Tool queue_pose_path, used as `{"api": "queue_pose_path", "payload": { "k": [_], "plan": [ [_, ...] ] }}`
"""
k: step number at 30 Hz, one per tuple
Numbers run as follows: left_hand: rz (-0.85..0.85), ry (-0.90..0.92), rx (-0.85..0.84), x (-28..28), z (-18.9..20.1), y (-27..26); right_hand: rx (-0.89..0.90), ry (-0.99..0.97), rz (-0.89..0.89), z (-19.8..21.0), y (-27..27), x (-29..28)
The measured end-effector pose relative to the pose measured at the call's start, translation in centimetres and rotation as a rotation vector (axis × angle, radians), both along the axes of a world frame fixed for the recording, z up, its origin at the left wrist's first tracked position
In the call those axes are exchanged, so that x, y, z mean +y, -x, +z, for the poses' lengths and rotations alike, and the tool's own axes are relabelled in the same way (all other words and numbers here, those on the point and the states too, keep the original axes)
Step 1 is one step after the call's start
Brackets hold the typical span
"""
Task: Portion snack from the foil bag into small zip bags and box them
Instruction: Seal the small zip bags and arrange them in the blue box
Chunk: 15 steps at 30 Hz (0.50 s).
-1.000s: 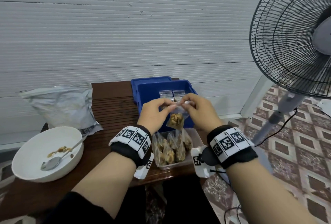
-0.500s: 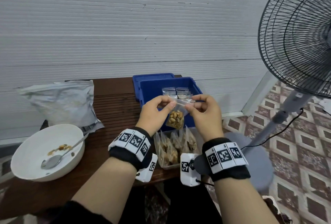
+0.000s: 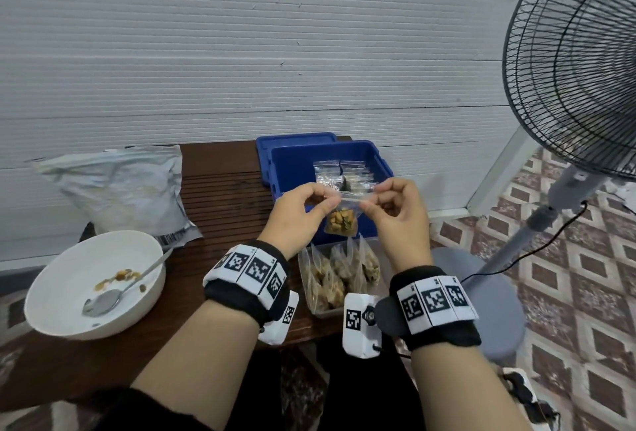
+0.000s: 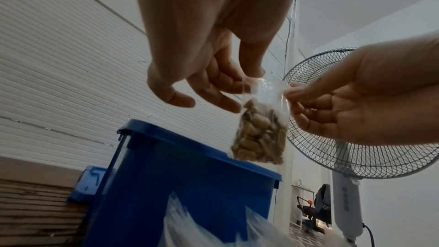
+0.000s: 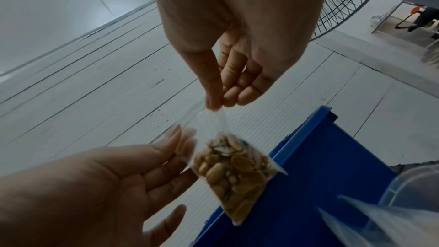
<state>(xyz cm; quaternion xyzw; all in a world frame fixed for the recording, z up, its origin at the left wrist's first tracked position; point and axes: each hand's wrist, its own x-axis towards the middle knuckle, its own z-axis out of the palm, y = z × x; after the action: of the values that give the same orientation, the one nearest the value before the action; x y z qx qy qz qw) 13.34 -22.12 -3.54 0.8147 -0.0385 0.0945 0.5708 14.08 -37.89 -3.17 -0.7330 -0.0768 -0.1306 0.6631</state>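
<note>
1. A small zip bag (image 3: 341, 220) of nuts is being held up above the front edge of the blue box (image 3: 292, 169), its top strip being pinched at one end by the left hand (image 3: 296, 215) and at the other by the right hand (image 3: 399, 220).
2. More clear zip bags (image 3: 344, 172) are being kept inside the blue box, partly hidden behind the hands.
3. Filled bags are being stood upright in a clear tub (image 3: 316, 306) just beneath the wrists.
4. The foil bag (image 3: 117, 189) is being left lying at the table's (image 3: 220, 196) far left, behind a white bowl (image 3: 69, 293) with a spoon (image 3: 113, 296).
5. A standing fan (image 3: 578, 65) is being seen at the right.
</note>
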Motion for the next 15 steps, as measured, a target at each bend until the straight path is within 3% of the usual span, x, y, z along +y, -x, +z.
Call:
{"api": "queue_pose_path", "payload": {
  "k": [8, 15],
  "plan": [
    [0.032, -0.084, -0.066, -0.2, 0.12, -0.04, 0.017, -0.037, 0.045, -0.04, 0.39, 0.37],
    [-0.003, -0.012, 0.007, 0.21, 0.17, 0.05, 0.044, -0.029, 0.025, -0.25, 0.46, 0.32]
  ]
}}
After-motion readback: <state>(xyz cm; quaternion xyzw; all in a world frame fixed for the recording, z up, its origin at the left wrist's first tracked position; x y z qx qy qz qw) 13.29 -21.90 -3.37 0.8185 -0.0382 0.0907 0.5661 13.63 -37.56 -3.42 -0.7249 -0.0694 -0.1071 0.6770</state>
